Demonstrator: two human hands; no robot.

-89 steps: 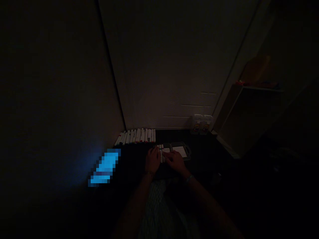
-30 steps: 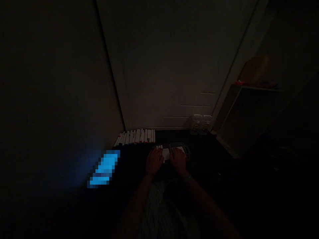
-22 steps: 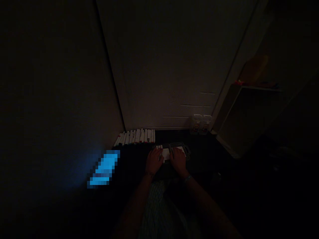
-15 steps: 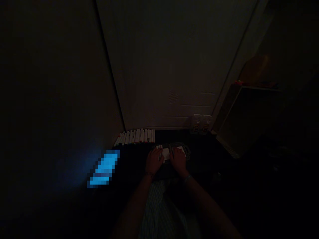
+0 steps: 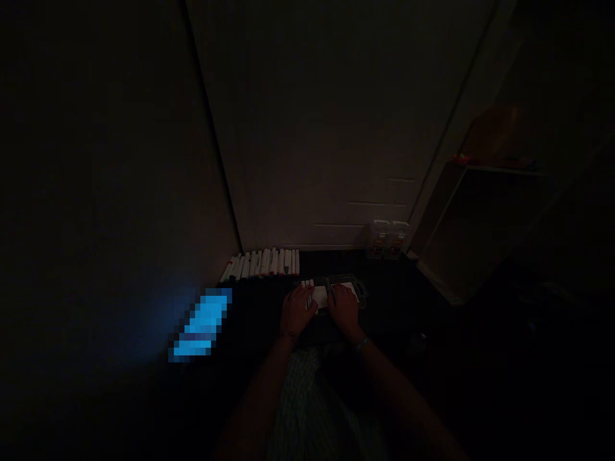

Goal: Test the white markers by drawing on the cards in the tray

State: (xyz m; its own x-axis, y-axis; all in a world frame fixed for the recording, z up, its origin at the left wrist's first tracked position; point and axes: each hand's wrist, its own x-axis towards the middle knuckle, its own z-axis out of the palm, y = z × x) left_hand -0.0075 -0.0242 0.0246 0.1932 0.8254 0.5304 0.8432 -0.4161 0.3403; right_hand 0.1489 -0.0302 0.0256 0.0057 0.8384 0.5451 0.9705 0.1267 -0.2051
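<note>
As the open case (image 5: 357, 282) lies spread, white markers (image 5: 311, 282) occupy its left half, long axes running near edge to far; the nearer left hand (image 5: 296, 310) partly covers them, the right hand (image 5: 344, 307) its right half; whether either grips cannot be told.

Passage at the table (image 5: 403, 294)'s right edge
Markers (image 5: 266, 262) block the back-left corner, two upright cases (image 5: 396, 242) the back-right, an open case (image 5: 343, 278) the middle.
</note>
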